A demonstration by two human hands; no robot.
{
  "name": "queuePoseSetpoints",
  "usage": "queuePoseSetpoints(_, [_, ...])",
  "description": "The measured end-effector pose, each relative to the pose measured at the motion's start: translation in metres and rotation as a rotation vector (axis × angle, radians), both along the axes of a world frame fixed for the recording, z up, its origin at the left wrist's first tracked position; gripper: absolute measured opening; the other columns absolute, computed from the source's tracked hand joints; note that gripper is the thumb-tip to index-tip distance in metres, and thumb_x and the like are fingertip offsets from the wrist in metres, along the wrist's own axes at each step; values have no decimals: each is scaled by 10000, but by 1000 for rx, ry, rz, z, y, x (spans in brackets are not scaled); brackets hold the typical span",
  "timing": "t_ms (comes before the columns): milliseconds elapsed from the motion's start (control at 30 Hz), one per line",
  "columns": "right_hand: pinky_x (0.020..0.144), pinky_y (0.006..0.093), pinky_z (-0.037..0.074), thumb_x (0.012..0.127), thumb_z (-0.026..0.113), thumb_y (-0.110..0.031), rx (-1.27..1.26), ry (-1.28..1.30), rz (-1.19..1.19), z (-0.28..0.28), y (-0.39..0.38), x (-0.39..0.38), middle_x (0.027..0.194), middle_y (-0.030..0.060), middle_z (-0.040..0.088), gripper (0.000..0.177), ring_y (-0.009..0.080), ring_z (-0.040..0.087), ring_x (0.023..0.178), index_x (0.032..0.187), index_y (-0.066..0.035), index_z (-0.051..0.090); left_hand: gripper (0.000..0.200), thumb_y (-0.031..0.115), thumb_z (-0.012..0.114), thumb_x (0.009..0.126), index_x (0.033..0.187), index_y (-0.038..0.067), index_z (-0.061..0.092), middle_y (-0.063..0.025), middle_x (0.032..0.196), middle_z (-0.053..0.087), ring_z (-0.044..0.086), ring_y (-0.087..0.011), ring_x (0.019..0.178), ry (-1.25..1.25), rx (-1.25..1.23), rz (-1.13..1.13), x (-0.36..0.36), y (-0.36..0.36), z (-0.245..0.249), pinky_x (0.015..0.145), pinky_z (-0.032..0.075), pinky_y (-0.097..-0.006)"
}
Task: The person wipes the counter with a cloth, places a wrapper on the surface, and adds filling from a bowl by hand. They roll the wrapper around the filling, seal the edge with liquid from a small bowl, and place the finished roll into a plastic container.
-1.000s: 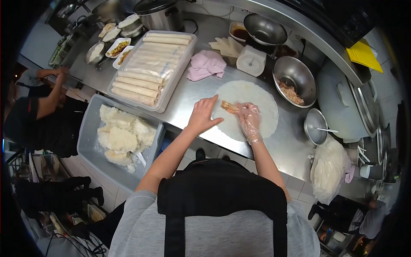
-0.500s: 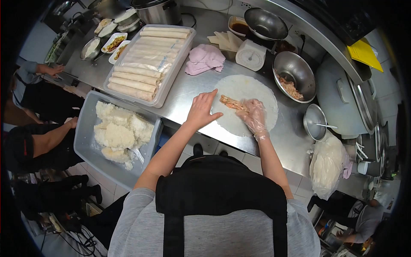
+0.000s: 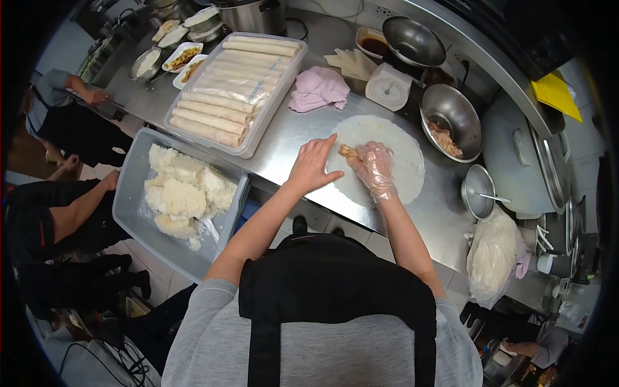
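Observation:
A round white wrapper lies flat on the steel counter. A strip of orange-brown filling sits on its left part. My left hand, bare, presses flat on the wrapper's left edge with fingers spread. My right hand, in a clear plastic glove, rests on the filling with fingers curled over it, covering most of it.
A clear tray of rolled wraps stands at the back left, a pink cloth and a white scale behind the wrapper. Steel bowls hold filling at right. A grey tub of rice sits below the counter. Other people stand at left.
My gloved right hand has slid left along the filling, which now shows less. My left hand has stayed on the wrapper's edge. The people at left have shifted.

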State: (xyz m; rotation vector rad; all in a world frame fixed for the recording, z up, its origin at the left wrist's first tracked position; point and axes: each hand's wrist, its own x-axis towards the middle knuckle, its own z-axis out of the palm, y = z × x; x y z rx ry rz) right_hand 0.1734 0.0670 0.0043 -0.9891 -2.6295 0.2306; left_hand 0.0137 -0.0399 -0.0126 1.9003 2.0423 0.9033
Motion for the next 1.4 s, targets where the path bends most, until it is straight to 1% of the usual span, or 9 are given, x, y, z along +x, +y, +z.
queuePoseSetpoints(467, [881, 441, 420, 783, 653, -249, -8, -16, 82, -7, 1, -30, 974, 116, 610, 323, 296, 564, 986, 1042, -57, 662, 959, 368, 770, 650, 1420, 43, 299, -140, 1220, 527, 459, -295, 1163, -13, 17, 4, -2, 0, -3, 1008, 327, -416])
queuePoseSetpoints(567, [864, 446, 423, 781, 648, -245, 63, 81, 125, -4, 0, -32, 945, 117, 601, 301, 300, 569, 957, 1017, -60, 661, 982, 368, 780, 639, 1424, 41, 289, -137, 1232, 527, 460, -293, 1166, -27, 2, 7, -1, 1, -3, 1009, 327, -418])
queuePoseSetpoints(633, [851, 450, 416, 768, 661, -263, -78, -68, 72, 0, 1, -41, 912, 111, 592, 276, 300, 567, 938, 958, -63, 671, 1006, 365, 790, 628, 1429, 39, 276, -134, 1241, 526, 460, -293, 1168, -34, 5, 11, -1, 1, -4, 1013, 327, -416])
queuePoseSetpoints(767, [837, 453, 411, 761, 668, -275, -116, 39, 102, 8, 2, -26, 879, 97, 591, 247, 293, 566, 922, 909, -78, 683, 1021, 363, 794, 628, 1436, 39, 261, -128, 1244, 526, 457, -294, 1171, -24, -12, 12, -2, 1, -6, 1018, 325, -418])
queuePoseSetpoints(933, [818, 444, 418, 746, 687, -247, 49, 122, -17, -12, -1, 26, 885, 77, 610, 206, 267, 573, 905, 891, -101, 693, 1019, 379, 782, 651, 1441, 29, 242, -155, 1209, 506, 431, -300, 1184, -30, -28, 2, -1, 1, -5, 1016, 319, -410])
queuePoseSetpoints(1000, [844, 434, 421, 727, 712, -237, -20, 104, -58, -11, -4, 42, 924, 77, 617, 252, 265, 569, 924, 931, -89, 698, 1019, 374, 784, 649, 1441, 30, 242, -154, 1216, 504, 431, -300, 1186, -27, -26, 2, -1, 1, -5, 1017, 318, -410])
queuePoseSetpoints(1067, [868, 416, 428, 708, 731, -224, -161, 303, -57, -10, -7, 54, 934, 89, 612, 306, 279, 557, 955, 974, -78, 697, 1020, 369, 786, 647, 1441, 30, 243, -152, 1223, 502, 432, -300, 1187, -27, -23, -6, 0, 2, -6, 1018, 318, -411])
queuePoseSetpoints(1167, [885, 405, 432, 675, 757, -230, -73, 387, -136, -11, -12, 61, 953, 106, 605, 386, 295, 541, 974, 1020, -72, 687, 1021, 360, 788, 645, 1442, 30, 242, -149, 1234, 508, 438, -298, 1181, -15, -1, -11, -1, 2, -3, 1012, 323, -410])
queuePoseSetpoints(1400, [873, 400, 437, 643, 785, -229, -180, 281, -42, -25, 8, 70, 965, 113, 599, 432, 300, 535, 973, 1030, -73, 676, 1041, 330, 806, 623, 1443, 20, 244, -131, 1252, 526, 452, -296, 1166, -12, -19, 7, 0, 4, -1, 1011, 333, -412])
